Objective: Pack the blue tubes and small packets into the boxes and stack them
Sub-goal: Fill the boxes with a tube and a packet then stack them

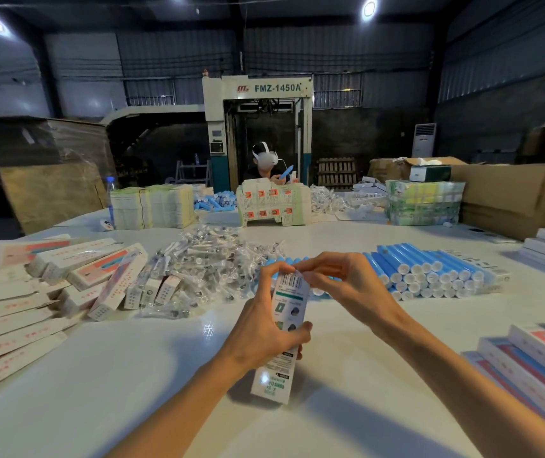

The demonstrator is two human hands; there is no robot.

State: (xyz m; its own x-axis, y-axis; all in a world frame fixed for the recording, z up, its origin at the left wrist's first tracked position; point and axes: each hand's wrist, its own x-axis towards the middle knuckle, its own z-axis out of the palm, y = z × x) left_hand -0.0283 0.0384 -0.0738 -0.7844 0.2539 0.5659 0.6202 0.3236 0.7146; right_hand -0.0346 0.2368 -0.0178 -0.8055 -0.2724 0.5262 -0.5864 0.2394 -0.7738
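Round ceiling lamps [369, 8] are flaring above me while the hall behind is staying dim. Glare is bouncing off the white table [208, 327]; my arms are casting soft shadows, and edges are bending, slightly blurring.

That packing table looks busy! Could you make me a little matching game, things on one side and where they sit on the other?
Things:
1. blue tubes
2. clear packets
3. flat boxes
4. held box

Places:
A. in both hands, upright at the centre
B. piled at the table's left edge
C. stacked right of the hands
D. heaped left of the hands, mid-table

Pairs: 1-C, 2-D, 3-B, 4-A
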